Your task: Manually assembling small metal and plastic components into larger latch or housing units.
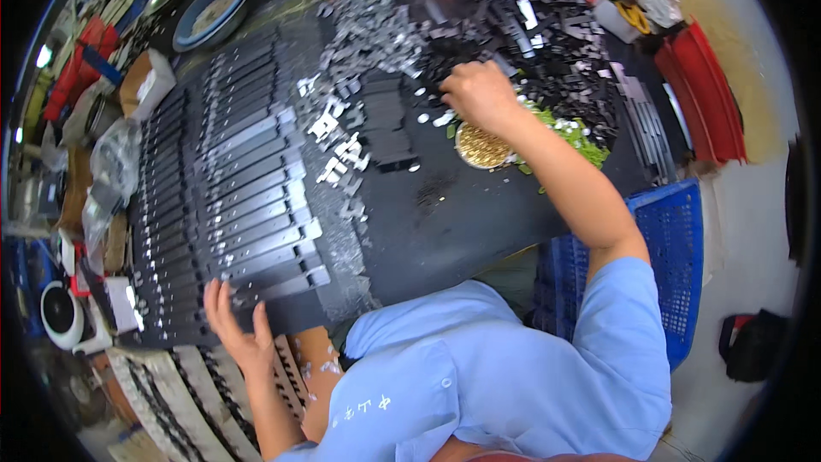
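Right hand point(481, 96) is reaching, grip closing on small black parts point(513, 26) upper centre, left hand point(233, 325) lying open on flat bars point(248, 197); forearm risks sweeping the brass dish point(481, 147) off.

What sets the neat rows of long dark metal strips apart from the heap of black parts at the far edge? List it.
The long dark metal strips lie flat, parallel, in rows under the left hand; the heap of black parts is jumbled, with the right hand at its edge. Both are dark and rest on the black table.
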